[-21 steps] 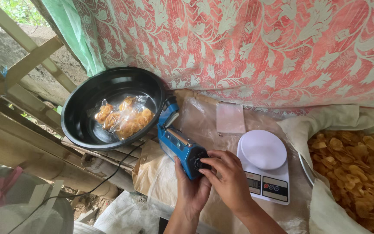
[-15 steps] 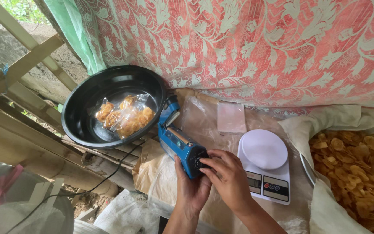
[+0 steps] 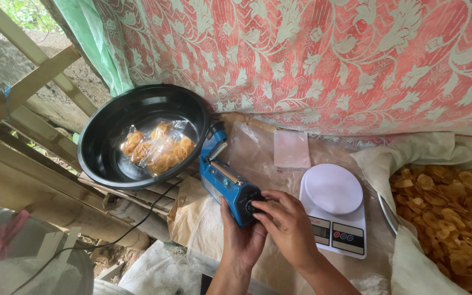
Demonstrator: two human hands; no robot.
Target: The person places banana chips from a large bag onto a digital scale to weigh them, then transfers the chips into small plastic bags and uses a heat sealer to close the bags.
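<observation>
Blue casing: the heat sealer, a long narrow machine, lies on brown paper between the black basin and the white kitchen scale; its near end faces the person, its far end points toward the basin.
Left hand: cupped under and against the sealer's near end, thumb up along its side, grasping the casing from below.
Right hand: laid over the sealer's near end from the right, fingertips pinched on the dark round knob on the end face.
Black cord: runs from beneath the sealer down to the lower left, over the wooden slats.
Black basin: round, set on the slats left of the sealer, its rim just beside the sealer's far end.
Basin contents: clear sealed bags of golden chips, lying together on the basin floor.
Kitchen scale: round white platter above a small display and buttons, just right of the right hand, apart from it.
Pink flat packet: lies on a clear plastic sheet behind the scale, near the cloth.
Loose chips: a golden heap in a pale cloth-lined sack at far right, well apart from both hands.
Backdrop: red cloth with a pale leaf pattern hangs behind the work surface; a green sheet hangs at its left edge.
</observation>
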